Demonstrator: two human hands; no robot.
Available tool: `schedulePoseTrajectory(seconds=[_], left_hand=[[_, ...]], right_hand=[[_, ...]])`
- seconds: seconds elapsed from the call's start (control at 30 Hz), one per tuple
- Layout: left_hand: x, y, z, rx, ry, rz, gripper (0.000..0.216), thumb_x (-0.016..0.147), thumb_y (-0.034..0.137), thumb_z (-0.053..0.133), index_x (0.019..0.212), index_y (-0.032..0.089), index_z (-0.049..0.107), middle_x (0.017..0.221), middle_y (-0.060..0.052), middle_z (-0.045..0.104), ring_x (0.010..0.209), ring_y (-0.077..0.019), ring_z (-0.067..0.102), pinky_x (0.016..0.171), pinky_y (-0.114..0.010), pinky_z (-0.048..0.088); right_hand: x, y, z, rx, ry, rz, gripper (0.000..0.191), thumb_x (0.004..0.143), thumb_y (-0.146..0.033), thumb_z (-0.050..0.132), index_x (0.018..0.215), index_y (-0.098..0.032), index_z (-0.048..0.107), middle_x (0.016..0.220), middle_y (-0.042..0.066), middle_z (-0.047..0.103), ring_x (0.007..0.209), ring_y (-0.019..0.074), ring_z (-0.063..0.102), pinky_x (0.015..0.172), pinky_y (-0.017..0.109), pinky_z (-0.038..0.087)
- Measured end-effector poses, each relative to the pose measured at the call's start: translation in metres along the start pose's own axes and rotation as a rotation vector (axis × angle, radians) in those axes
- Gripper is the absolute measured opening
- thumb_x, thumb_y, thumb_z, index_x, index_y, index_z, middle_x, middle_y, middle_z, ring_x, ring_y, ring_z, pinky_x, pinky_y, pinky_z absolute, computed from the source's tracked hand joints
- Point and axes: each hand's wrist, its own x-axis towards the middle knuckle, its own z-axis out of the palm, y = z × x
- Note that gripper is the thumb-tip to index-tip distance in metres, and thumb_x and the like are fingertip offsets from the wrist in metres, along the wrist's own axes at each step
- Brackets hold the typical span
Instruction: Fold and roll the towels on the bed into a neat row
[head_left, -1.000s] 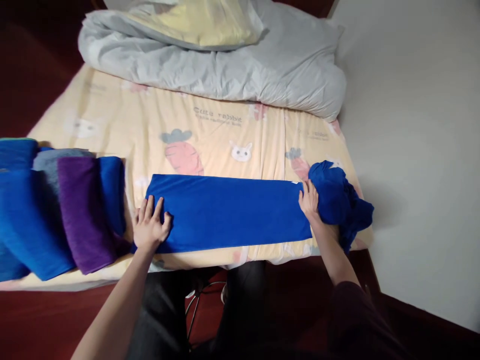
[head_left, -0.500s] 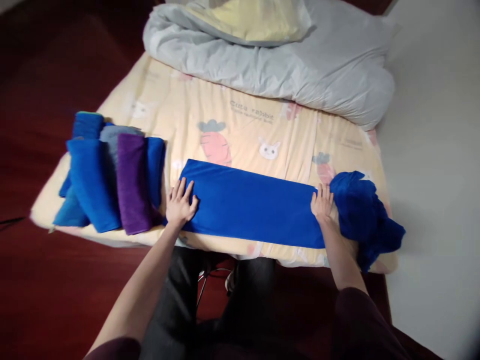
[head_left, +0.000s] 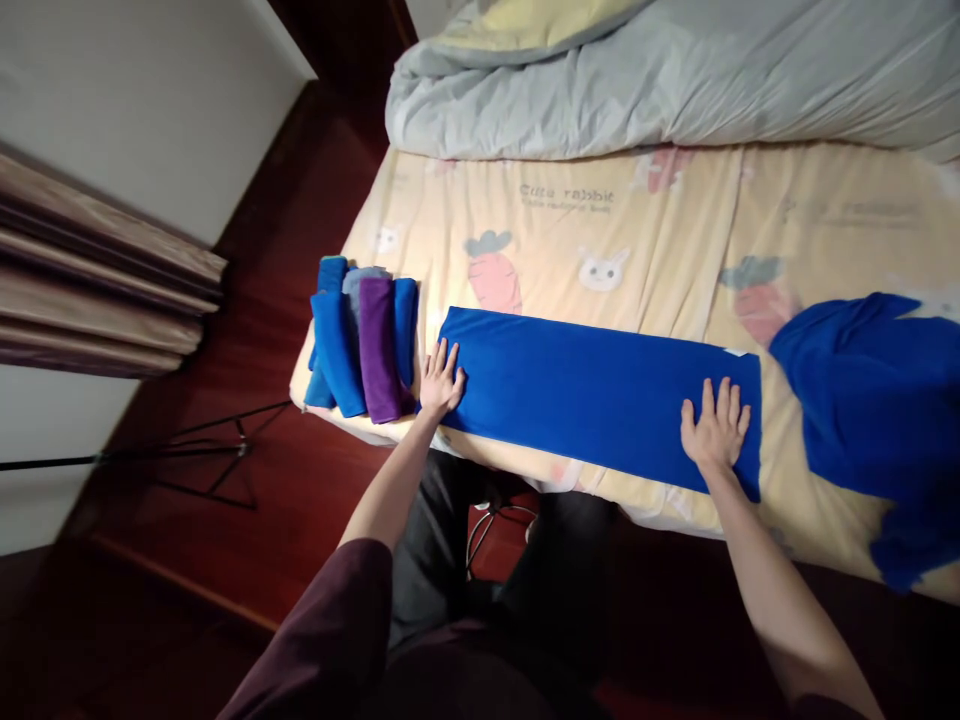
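Observation:
A blue towel (head_left: 577, 385) lies spread as a long flat strip near the bed's front edge, with a small white tag at its far right corner. On its left end rests my left hand (head_left: 441, 380), fingers spread. My right hand (head_left: 716, 425) lies flat on the towel near the right end, fingers apart. Left of my left hand is a pile of folded or rolled towels, with a purple towel (head_left: 379, 350) and a lighter blue towel (head_left: 337, 355) on top. A crumpled blue heap of cloth (head_left: 877, 400) sits to the right of the strip.
The bed (head_left: 637, 240) has a yellow sheet with rabbits and carrots. A grey quilt (head_left: 637, 90) is bunched at its far side. Left of the bed are a black tripod-like stand (head_left: 217, 450) on the dark red floor and a striped curtain (head_left: 97, 280).
The view has swung to the left, bringing the curtain and stand into sight. My right hand has shifted from the towel's far right corner onto its surface. My left hand stays at the left end.

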Motion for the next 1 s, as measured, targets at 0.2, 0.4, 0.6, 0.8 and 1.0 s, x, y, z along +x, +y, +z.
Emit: schedulePoseTrajectory(seconds=[0.2, 0.4, 0.6, 0.8, 1.0], left_hand=[[0.006, 0.037, -0.017, 0.076, -0.051, 0.178, 0.069, 0.105, 0.044, 0.033, 0.165, 0.009, 0.032, 0.176, -0.014, 0.013, 0.164, -0.0316, 0.002, 0.132, -0.057, 0.002], [0.038, 0.086, 0.007, 0.019, -0.223, 0.371, 0.067, 0.105, 0.05, 0.036, 0.165, 0.019, 0.034, 0.176, -0.01, 0.015, 0.163, -0.037, 0.0, 0.128, -0.068, -0.002], [0.084, 0.04, 0.018, 0.003, -0.056, 0.077, 0.066, 0.106, 0.048, 0.033, 0.166, 0.021, 0.032, 0.176, -0.006, 0.016, 0.164, -0.0312, 0.004, 0.131, -0.059, 0.003], [0.083, 0.038, 0.002, 0.011, -0.051, 0.008, 0.069, 0.105, 0.046, 0.032, 0.164, 0.01, 0.032, 0.175, -0.015, 0.017, 0.164, -0.0328, 0.007, 0.131, -0.061, 0.003], [-0.027, 0.037, -0.003, -0.058, -0.035, 0.082, 0.064, 0.103, 0.039, 0.033, 0.162, 0.015, 0.039, 0.172, -0.015, 0.027, 0.163, -0.0282, 0.018, 0.131, -0.056, 0.013]], right_hand=[[-0.002, -0.002, 0.003, 0.046, 0.039, 0.015, 0.065, 0.103, -0.037, 0.034, 0.164, -0.016, 0.034, 0.174, 0.013, 0.023, 0.162, 0.0295, 0.018, 0.13, 0.059, 0.016], [-0.003, -0.002, 0.002, 0.051, 0.05, 0.008, 0.065, 0.102, -0.034, 0.037, 0.164, -0.016, 0.034, 0.174, 0.014, 0.024, 0.162, 0.0305, 0.019, 0.129, 0.06, 0.017], [-0.003, -0.001, 0.002, 0.049, 0.03, 0.001, 0.066, 0.102, -0.034, 0.037, 0.166, -0.016, 0.031, 0.175, 0.014, 0.021, 0.162, 0.0322, 0.018, 0.129, 0.061, 0.016], [-0.002, -0.003, -0.003, 0.088, -0.024, 0.016, 0.067, 0.103, -0.034, 0.038, 0.166, -0.016, 0.029, 0.176, 0.012, 0.016, 0.162, 0.0328, 0.014, 0.129, 0.062, 0.013], [0.0, -0.005, -0.011, 0.08, -0.102, 0.051, 0.065, 0.106, -0.037, 0.034, 0.167, -0.016, 0.026, 0.177, 0.011, 0.013, 0.163, 0.031, 0.011, 0.131, 0.059, 0.008]])
